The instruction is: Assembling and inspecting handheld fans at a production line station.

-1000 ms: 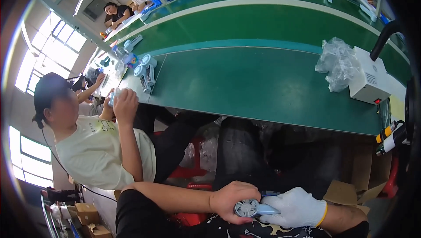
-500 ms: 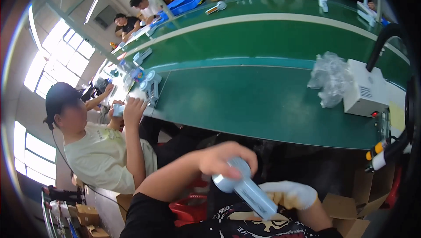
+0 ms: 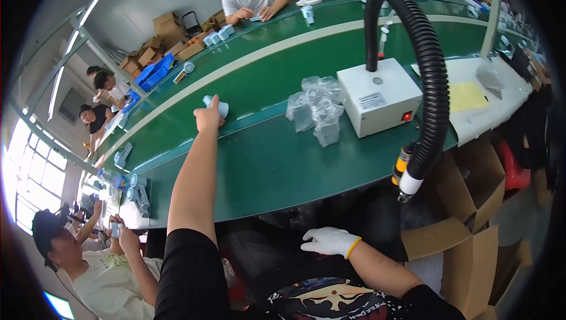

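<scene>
My bare left hand (image 3: 208, 118) reaches far forward over the green belt beyond the table's edge. It is closed on a light blue handheld device (image 3: 223, 109), whose rounded part shows beside the fingers; the rest is mostly hidden by the hand. My right hand (image 3: 332, 242), in a white glove with a yellow cuff, hovers near my lap below the table's front edge. Its fingers are stretched out and hold nothing.
On the green table (image 3: 259, 172) lie clear plastic bags (image 3: 318, 108) beside a white box-shaped machine (image 3: 380, 99) with a black ribbed hose (image 3: 433, 78). Open cardboard boxes (image 3: 480, 267) stand at lower right. A co-worker (image 3: 97, 276) sits at left, near more light blue devices (image 3: 138, 195).
My left hand has carried the light blue device from in front of my body out over the belt. The view has swung right. My gloved right hand has come apart from the device.
</scene>
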`<act>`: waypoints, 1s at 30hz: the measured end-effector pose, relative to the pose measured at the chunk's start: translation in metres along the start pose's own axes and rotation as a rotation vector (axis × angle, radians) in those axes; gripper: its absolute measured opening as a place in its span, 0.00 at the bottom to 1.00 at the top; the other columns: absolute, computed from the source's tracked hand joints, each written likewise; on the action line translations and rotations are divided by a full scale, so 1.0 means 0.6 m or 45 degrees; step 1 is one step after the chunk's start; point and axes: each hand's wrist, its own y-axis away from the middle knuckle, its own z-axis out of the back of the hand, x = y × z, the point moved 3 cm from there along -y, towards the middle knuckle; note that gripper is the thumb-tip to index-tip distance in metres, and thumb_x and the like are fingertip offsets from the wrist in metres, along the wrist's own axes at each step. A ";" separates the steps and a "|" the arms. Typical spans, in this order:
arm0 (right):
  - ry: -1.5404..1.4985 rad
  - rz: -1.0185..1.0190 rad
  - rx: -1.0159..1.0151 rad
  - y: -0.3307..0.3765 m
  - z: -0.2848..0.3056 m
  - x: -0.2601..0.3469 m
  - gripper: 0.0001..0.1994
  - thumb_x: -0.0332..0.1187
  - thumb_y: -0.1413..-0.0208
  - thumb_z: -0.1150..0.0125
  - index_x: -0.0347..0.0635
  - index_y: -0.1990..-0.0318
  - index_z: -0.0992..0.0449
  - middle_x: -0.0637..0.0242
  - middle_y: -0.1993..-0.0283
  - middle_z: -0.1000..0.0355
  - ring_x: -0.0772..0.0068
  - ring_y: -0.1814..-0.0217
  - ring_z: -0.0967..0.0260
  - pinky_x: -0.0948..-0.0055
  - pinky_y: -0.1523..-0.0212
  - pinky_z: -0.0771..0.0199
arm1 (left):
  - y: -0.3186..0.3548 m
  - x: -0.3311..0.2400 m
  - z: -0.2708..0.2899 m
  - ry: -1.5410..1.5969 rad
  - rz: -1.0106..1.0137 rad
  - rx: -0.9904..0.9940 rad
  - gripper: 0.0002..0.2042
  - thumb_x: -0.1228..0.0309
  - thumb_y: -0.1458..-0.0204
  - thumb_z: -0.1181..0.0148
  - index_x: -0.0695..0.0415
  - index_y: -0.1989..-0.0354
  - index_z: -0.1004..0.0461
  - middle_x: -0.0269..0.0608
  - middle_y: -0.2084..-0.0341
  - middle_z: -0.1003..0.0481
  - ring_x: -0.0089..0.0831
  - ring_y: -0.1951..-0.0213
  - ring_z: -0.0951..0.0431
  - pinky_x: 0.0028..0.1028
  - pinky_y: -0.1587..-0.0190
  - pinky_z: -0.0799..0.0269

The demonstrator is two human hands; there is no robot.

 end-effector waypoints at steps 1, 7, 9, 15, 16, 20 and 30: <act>0.046 -0.004 -0.016 -0.005 0.001 -0.008 0.31 0.60 0.38 0.44 0.47 0.37 0.23 0.56 0.47 0.19 0.52 0.41 0.23 0.55 0.41 0.26 | 0.022 -0.011 0.001 -0.054 0.104 0.010 0.41 0.36 0.45 0.37 0.65 0.40 0.33 0.49 0.65 0.17 0.34 0.60 0.15 0.36 0.62 0.21; 0.136 -0.013 0.048 -0.007 -0.001 0.004 0.30 0.60 0.39 0.43 0.47 0.40 0.22 0.56 0.48 0.18 0.53 0.42 0.22 0.57 0.42 0.26 | 0.131 -0.085 0.017 0.048 -0.653 -0.324 0.29 0.50 0.39 0.38 0.56 0.37 0.33 0.54 0.53 0.20 0.43 0.48 0.19 0.41 0.46 0.25; 0.095 -0.058 0.040 -0.007 0.006 -0.009 0.30 0.59 0.39 0.43 0.47 0.40 0.22 0.56 0.48 0.18 0.53 0.42 0.22 0.58 0.42 0.26 | 0.256 -0.147 -0.005 0.202 -0.924 0.076 0.16 0.60 0.37 0.39 0.53 0.45 0.24 0.50 0.49 0.21 0.46 0.47 0.21 0.41 0.45 0.26; 0.095 -0.037 0.047 -0.010 -0.010 0.018 0.29 0.58 0.38 0.43 0.46 0.41 0.22 0.55 0.48 0.19 0.52 0.43 0.22 0.58 0.41 0.26 | 0.392 -0.178 0.020 0.044 -1.704 0.142 0.06 0.69 0.43 0.34 0.56 0.61 0.20 0.44 0.53 0.20 0.46 0.48 0.22 0.40 0.44 0.27; 0.112 -0.030 0.062 -0.010 -0.013 0.023 0.29 0.58 0.38 0.43 0.46 0.41 0.22 0.55 0.48 0.19 0.52 0.43 0.22 0.58 0.41 0.26 | 0.388 -0.172 0.020 0.052 -1.647 0.209 0.07 0.69 0.44 0.33 0.56 0.61 0.21 0.43 0.54 0.20 0.46 0.49 0.21 0.39 0.45 0.26; 0.092 -0.024 0.026 -0.006 -0.021 0.018 0.29 0.58 0.38 0.42 0.44 0.41 0.22 0.54 0.47 0.19 0.51 0.42 0.23 0.58 0.40 0.26 | 0.399 -0.148 0.086 0.039 -1.269 0.391 0.10 0.69 0.47 0.30 0.58 0.60 0.23 0.42 0.57 0.19 0.47 0.54 0.20 0.39 0.48 0.25; 0.006 0.068 -0.103 -0.012 -0.009 0.027 0.26 0.48 0.40 0.35 0.38 0.41 0.22 0.58 0.59 0.18 0.67 0.63 0.19 0.67 0.56 0.21 | 0.494 0.019 0.160 0.436 -0.800 0.413 0.18 0.69 0.52 0.26 0.59 0.55 0.24 0.45 0.63 0.19 0.50 0.57 0.20 0.42 0.51 0.24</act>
